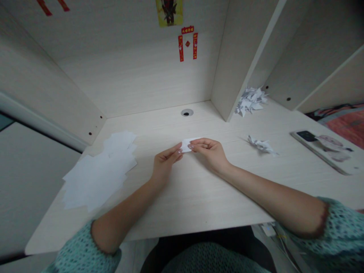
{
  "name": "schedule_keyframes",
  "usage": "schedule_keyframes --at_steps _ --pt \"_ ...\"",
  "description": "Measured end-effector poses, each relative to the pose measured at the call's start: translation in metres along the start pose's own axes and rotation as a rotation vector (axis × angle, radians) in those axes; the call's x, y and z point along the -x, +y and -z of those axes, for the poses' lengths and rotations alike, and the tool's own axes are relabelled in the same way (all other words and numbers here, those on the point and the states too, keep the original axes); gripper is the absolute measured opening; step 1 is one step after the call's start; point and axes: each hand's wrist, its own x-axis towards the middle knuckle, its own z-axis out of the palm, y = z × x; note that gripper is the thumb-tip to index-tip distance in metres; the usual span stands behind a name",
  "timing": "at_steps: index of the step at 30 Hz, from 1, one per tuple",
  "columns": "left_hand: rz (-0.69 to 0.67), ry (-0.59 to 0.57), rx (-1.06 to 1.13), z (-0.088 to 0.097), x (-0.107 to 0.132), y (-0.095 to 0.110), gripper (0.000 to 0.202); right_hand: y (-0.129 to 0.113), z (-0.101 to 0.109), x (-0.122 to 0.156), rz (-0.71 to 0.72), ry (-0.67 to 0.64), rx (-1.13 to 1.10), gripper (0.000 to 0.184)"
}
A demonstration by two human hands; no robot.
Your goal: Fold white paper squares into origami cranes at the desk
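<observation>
A small white piece of folded paper (186, 145) is held just above the middle of the desk, between both hands. My left hand (167, 161) pinches its left end between thumb and fingers. At the right end, my right hand (210, 151) grips it the same way, with the fingertips covering part of the paper. To the left lies a spread stack of white paper sheets (99, 174). A few folded white paper pieces (261, 145) lie in a small cluster right of my right hand.
A heap of folded white papers (251, 100) sits behind the upright divider (241, 57). A phone (324, 151) in a decorated case lies at the right. A round cable hole (187, 112) is set in the desk (176, 204) near the back panel, which bears red stickers (181, 48).
</observation>
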Motion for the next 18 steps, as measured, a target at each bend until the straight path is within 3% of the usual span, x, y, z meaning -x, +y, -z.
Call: schedule_keyframes --at_steps 7,14,18 --pt "0.016 -0.048 0.044 0.0014 0.0003 0.0006 0.033 -0.0011 0.0013 -0.0029 0.018 0.011 0.005 0.019" --pt "0.059 -0.155 0.015 0.0057 -0.0021 0.0084 0.074 -0.0032 0.0047 -0.004 0.113 0.024 0.096 0.018" --pt "0.099 -0.14 -0.176 0.0043 -0.003 0.0087 0.052 -0.0011 0.005 -0.0021 0.112 -0.036 0.127 0.017"
